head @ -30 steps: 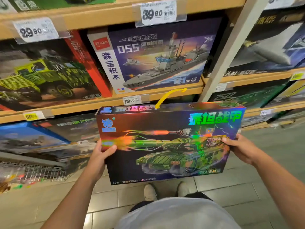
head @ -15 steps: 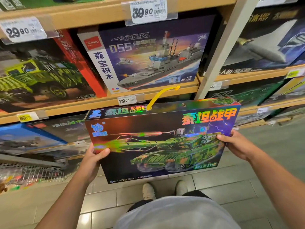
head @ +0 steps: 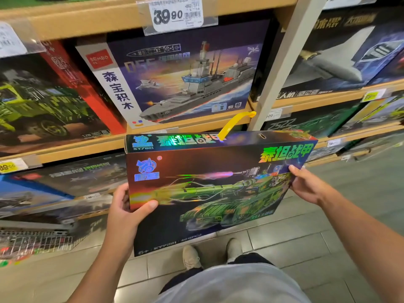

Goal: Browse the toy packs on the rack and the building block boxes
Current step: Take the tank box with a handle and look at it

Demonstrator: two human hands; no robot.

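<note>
I held the tank box (head: 209, 189) in front of the shelves (head: 196, 125), my left hand (head: 125, 212) gripping its left edge, thumb on the front, my right hand (head: 307, 185) gripping its right edge.

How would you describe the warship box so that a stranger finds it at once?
Look at the wooden shelf directly above the held tank box. The warship box stands there under the 39.90 price tag. Only it shows a grey ship and a white side strip.
</note>
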